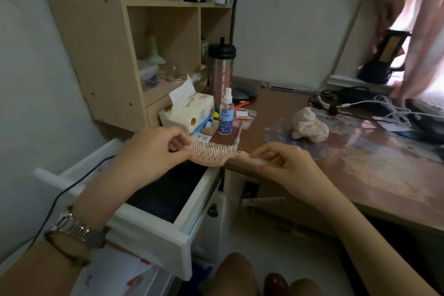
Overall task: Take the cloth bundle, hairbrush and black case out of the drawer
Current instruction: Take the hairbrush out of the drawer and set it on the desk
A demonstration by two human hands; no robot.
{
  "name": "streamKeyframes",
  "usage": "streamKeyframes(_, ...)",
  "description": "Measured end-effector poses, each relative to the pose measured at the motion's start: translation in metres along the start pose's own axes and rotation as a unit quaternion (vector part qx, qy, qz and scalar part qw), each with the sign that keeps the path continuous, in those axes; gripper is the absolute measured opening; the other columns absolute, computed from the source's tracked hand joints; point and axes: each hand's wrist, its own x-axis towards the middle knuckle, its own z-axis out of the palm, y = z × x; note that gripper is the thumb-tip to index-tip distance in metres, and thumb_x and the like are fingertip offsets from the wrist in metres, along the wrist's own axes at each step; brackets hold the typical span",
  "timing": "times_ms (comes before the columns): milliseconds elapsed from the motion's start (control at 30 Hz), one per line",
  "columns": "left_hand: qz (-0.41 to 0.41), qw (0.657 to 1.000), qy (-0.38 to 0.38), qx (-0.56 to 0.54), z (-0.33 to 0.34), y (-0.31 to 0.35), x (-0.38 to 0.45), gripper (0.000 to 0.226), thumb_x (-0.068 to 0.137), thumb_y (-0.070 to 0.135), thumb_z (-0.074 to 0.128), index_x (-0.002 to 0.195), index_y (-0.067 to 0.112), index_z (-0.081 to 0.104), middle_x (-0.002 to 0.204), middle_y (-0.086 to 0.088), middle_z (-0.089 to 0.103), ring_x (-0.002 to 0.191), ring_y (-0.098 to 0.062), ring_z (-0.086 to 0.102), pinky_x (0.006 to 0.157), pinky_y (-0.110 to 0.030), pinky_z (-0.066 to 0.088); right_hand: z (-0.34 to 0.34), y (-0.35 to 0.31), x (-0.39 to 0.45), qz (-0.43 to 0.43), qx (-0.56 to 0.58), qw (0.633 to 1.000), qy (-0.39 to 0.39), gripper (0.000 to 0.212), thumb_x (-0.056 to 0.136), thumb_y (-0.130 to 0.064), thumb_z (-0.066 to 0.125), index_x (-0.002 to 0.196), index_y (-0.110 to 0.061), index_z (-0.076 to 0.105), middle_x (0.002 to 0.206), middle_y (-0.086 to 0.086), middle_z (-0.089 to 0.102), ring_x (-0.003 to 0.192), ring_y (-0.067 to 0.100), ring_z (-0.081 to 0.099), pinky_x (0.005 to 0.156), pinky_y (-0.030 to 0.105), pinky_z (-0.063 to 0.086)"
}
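A beige hairbrush (pixel 212 153) with pale bristles is held level above the open white drawer (pixel 153 230). My left hand (pixel 153 151) pinches its bristle end; my right hand (pixel 278 161) grips its handle. A pale crumpled cloth bundle (pixel 310 125) lies on the brown desk (pixel 360 170), right of both hands. Inside the drawer lies a dark flat thing (pixel 168 190), likely the black case, partly hidden under my left forearm.
At the desk's back left stand a tissue pack (pixel 187 110), a spray bottle (pixel 226 113) and a tumbler (pixel 221 72). Cables and dark devices (pixel 384 108) crowd the far right. A wooden shelf unit (pixel 149 31) rises at the left. My knees are below.
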Motion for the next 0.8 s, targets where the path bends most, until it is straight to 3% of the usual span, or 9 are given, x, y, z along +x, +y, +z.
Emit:
streamKeyframes(100, 0.027, 1.000, -0.012, 0.001, 0.007, 0.030, 0.008, 0.018, 0.076, 0.039, 0.068, 0.093, 0.035, 0.065, 0.090, 0.015, 0.066, 0.083, 0.001, 0.060, 0.079, -0.032, 0.054, -0.027, 0.012, -0.019, 0.008, -0.001, 0.999, 0.038, 0.029, 0.074, -0.050, 0.055, 0.096, -0.034, 0.066, 0.088, -0.014, 0.066, 0.077, -0.002, 0.059, 0.067, 0.017, 0.049)
streamKeyframes(333, 0.093, 0.995, -0.016, 0.011, 0.035, 0.104, 0.027, 0.021, 0.074, 0.038, 0.071, 0.094, 0.033, 0.066, 0.091, 0.015, 0.066, 0.083, 0.001, 0.059, 0.077, -0.030, 0.053, -0.081, 0.054, -0.059, 0.037, -0.035, 0.993, 0.105, 0.013, 0.079, -0.035, 0.062, 0.091, -0.038, 0.066, 0.083, -0.011, 0.065, 0.069, 0.000, 0.056, 0.062, 0.024, 0.049)
streamKeyframes(467, 0.131, 0.991, -0.019, 0.016, 0.055, 0.141, 0.041, 0.023, 0.073, 0.039, 0.072, 0.093, 0.029, 0.067, 0.087, 0.013, 0.068, 0.080, 0.001, 0.060, 0.076, -0.030, 0.054, -0.112, 0.071, -0.081, 0.058, -0.018, 0.987, 0.149, 0.023, 0.073, -0.048, 0.059, 0.090, -0.034, 0.068, 0.079, -0.007, 0.066, 0.064, 0.002, 0.057, 0.059, 0.026, 0.049)
streamKeyframes(567, 0.152, 0.988, -0.027, 0.013, 0.071, 0.167, 0.053, 0.022, 0.072, 0.040, 0.072, 0.090, 0.029, 0.067, 0.085, 0.013, 0.068, 0.079, -0.001, 0.060, 0.076, -0.034, 0.054, -0.136, 0.088, -0.095, 0.088, -0.028, 0.978, 0.186, 0.014, 0.077, -0.038, 0.065, 0.090, -0.037, 0.067, 0.078, -0.008, 0.065, 0.063, 0.006, 0.059, 0.055, 0.024, 0.050)
streamKeyframes(800, 0.182, 0.981, -0.064, 0.009, 0.116, 0.211, 0.083, 0.024, 0.072, 0.047, 0.070, 0.093, 0.035, 0.064, 0.088, 0.010, 0.068, 0.082, -0.010, 0.061, 0.075, -0.038, 0.054, -0.173, 0.136, -0.112, 0.167, -0.046, 0.940, 0.293, 0.018, 0.075, -0.054, 0.068, 0.081, -0.037, 0.066, 0.071, -0.006, 0.063, 0.061, 0.011, 0.058, 0.051, 0.024, 0.042)
